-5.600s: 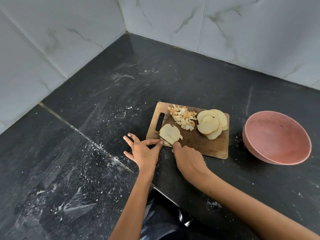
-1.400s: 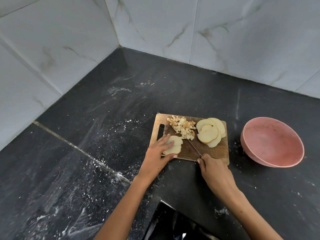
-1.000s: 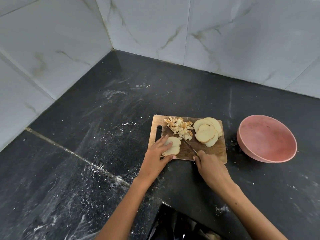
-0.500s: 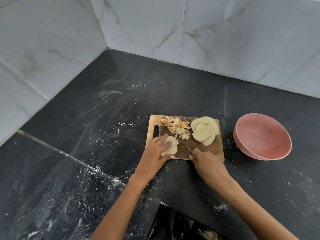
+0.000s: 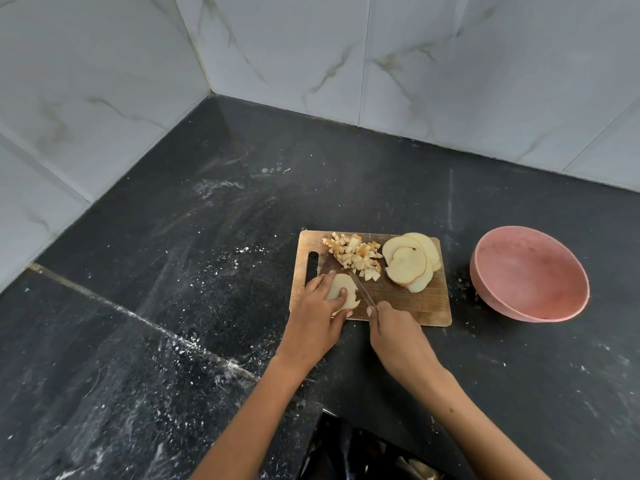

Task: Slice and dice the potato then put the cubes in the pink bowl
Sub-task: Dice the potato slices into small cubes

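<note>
While the left hand (image 5: 317, 308) presses flat fingers on the potato slices (image 5: 343, 292), probably firm but slippery, the right hand (image 5: 394, 336) grips the knife (image 5: 362, 289).

You stand at a dark stone counter (image 5: 346, 202), faintly glossy and dusted with white specks. The wall (image 5: 450, 64) is smooth, glossy marble-look tile. The board (image 5: 408, 299) is grainy, matt wood. The bowl (image 5: 530, 275) looks like matt pink plastic. The knife (image 5: 362, 289) blade is thin shiny metal. The slices (image 5: 408, 265) have pale, moist-looking cut faces.
</note>
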The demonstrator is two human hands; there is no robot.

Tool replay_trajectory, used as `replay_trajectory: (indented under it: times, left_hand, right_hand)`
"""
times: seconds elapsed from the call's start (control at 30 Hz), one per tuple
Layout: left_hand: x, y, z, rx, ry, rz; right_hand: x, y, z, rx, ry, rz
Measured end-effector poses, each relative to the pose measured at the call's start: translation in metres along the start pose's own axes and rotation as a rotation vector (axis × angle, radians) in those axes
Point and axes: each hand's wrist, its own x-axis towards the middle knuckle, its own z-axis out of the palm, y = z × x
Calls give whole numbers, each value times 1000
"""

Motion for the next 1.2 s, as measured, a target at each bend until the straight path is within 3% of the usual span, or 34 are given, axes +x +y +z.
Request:
replay_trajectory:
  times: [0.4,0.73,1.0,1.2]
  left_hand:
    - [1,3,2,-36,75,-16]
    - [-1,9,3,-35,48,-91]
    - [5,10,-2,-103,58,-155]
    - [-1,0,-1,-110,52,-86]
  right_hand:
    - [5,-26,18,-75,-20,100]
    - [-37,11,32,-176,-125,132]
    - [-36,15,23,-109,-52,78]
    - [-12,7,13,-49,6,78]
